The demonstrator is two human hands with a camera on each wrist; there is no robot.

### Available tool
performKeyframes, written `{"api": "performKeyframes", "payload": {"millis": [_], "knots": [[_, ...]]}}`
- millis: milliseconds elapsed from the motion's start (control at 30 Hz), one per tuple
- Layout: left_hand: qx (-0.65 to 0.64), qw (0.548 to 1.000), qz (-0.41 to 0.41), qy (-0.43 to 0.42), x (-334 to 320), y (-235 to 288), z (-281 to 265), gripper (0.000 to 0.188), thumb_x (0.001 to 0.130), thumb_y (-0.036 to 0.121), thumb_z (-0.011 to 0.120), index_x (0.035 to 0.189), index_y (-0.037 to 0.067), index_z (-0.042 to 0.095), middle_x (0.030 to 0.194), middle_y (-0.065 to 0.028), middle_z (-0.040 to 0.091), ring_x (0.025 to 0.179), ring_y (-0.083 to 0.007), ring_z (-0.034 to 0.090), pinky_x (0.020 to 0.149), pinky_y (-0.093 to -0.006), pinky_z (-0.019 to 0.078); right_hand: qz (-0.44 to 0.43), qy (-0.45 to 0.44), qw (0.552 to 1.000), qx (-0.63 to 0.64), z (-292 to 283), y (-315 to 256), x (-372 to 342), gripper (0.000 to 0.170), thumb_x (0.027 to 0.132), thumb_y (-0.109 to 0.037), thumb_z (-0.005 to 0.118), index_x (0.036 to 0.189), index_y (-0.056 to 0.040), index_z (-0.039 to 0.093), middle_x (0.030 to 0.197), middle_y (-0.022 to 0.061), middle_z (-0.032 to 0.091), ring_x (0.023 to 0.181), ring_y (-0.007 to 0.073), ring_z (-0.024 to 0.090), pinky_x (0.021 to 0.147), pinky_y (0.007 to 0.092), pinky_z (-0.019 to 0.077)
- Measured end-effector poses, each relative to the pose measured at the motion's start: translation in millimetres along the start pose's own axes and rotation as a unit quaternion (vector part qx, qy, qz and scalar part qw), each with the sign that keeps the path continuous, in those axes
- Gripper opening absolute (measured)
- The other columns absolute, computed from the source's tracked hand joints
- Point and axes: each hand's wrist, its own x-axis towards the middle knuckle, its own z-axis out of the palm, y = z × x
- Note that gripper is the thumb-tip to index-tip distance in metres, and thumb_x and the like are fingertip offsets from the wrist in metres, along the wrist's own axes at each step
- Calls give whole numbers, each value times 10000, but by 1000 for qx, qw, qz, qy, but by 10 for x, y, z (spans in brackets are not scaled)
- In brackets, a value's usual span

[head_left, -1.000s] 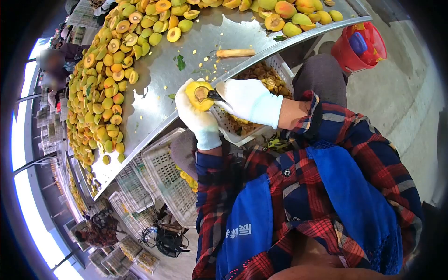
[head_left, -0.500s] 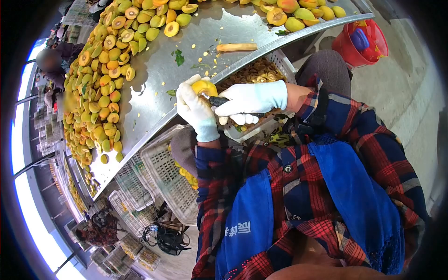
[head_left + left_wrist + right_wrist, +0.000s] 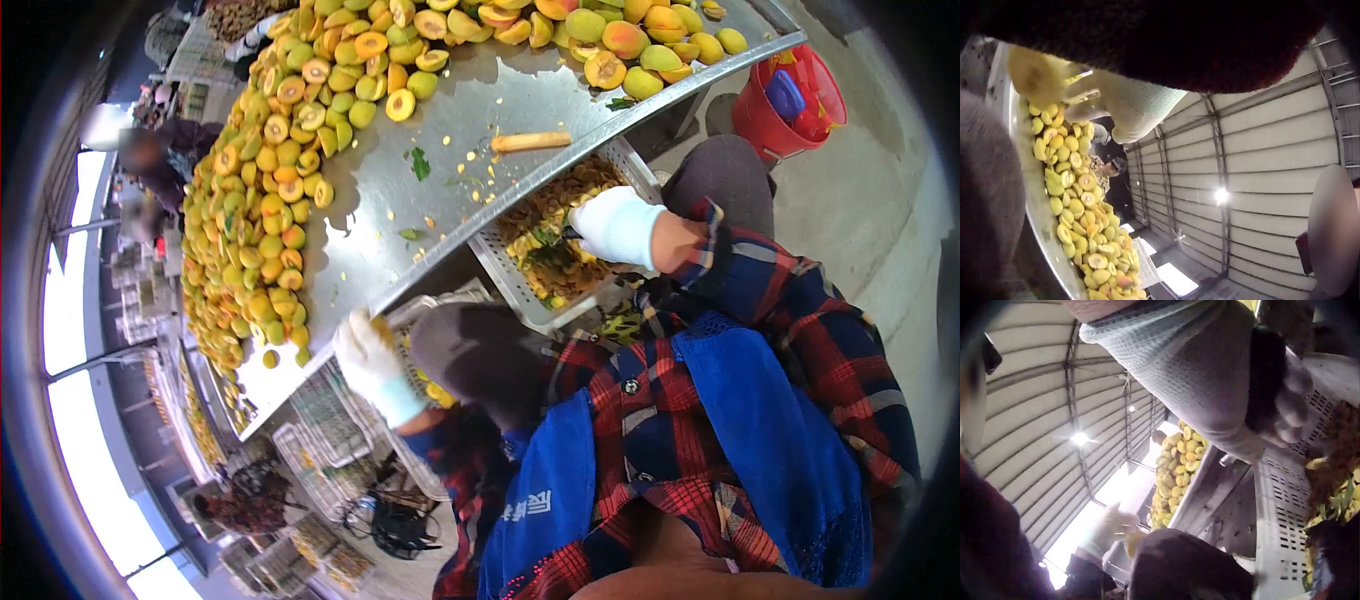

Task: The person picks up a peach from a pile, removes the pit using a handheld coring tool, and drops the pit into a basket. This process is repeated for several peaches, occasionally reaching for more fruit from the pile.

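Now parted, left hand (image 3: 366,362) grips fruit (image 3: 1034,78) left of crate (image 3: 1277,470); right hand (image 3: 614,222) clasps tool (image 3: 1266,372) above it, carving apparently paused.

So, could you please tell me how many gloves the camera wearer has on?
2: one on the left hand, near the metal table; the other on the right hand, over the scrap crate. Neither is hidden.

A red bucket (image 3: 754,122) on the floor (image 3: 850,225) holds a blue object (image 3: 785,95).
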Motion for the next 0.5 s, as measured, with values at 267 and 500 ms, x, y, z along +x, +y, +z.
{"api": "performKeyframes", "payload": {"millis": [267, 500], "knots": [[-344, 919, -143, -126, 1513, 119, 638, 441, 954, 344, 544, 1165, -37, 610, 1150, -227, 633, 1091, -353, 591, 951, -382, 445, -63, 80, 982, 158, -292, -138, -89, 271, 825, -302, 613, 897, -41, 625, 781, 193, 663, 747, 387, 662, 682, 479, 529], [-253, 930, -209, -165, 2971, 699, 2311, 703, 822, 407, 703, 1284, -70, 471, 1219, -283, 572, 1095, -379, 583, 935, -425, 460, -72, 92, 955, 272, -322, -158, 2, 233, 790, -225, 593, 870, -8, 616, 762, 217, 652, 725, 411, 654, 654, 463, 532]]}}
